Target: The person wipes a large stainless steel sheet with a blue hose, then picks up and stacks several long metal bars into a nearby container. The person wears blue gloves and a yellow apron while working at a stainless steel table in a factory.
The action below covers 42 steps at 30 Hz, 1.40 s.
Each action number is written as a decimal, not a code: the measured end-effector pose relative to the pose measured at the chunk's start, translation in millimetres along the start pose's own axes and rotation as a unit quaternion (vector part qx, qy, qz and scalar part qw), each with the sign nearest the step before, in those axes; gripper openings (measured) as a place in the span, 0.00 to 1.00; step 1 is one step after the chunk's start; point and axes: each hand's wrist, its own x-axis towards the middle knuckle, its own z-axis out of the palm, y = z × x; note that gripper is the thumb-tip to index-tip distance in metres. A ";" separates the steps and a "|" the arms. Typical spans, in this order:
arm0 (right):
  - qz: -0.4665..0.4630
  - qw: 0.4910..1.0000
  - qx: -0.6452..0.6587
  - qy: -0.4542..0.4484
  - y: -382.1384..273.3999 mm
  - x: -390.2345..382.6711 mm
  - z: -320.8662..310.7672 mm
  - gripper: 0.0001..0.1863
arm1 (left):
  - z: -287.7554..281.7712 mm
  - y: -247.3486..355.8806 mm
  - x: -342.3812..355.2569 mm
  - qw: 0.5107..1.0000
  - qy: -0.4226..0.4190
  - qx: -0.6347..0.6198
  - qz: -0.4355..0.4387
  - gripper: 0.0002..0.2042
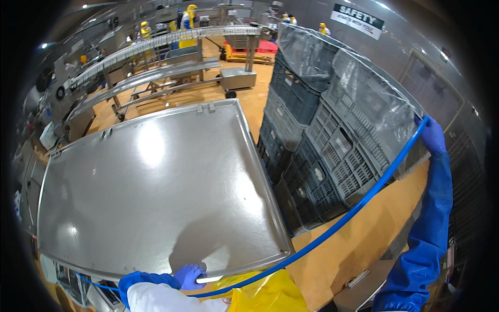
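A blue hose [358, 207] curves from the upper right down past my body to the lower left. Raised at the right, beside the top corner of the stacked crates, my right hand [432, 136] in a purple glove is closed around the hose. My left hand [190, 276], also gloved, is low at the near side of a large stainless steel table [150, 192]. Its fingers are curled at the table's pale rim. The hose's ends are hidden. Grey plastic crates [343, 143] stand stacked to the right of the table, topped by a clear plastic liner [364, 93].
Beyond the table stands a long metal conveyor frame [156, 40] on wheels. A yellow pallet jack [247, 57] with red load is farther back. Several people in yellow and blue work in the distance. A metal box [358, 291] lies low by my right arm.
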 end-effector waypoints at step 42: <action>-0.013 0.999 -0.025 -0.021 19.2 9.4 7.9 0.20 | 13.8 -1.5 27.1 0.999 0.016 0.020 0.021 0.26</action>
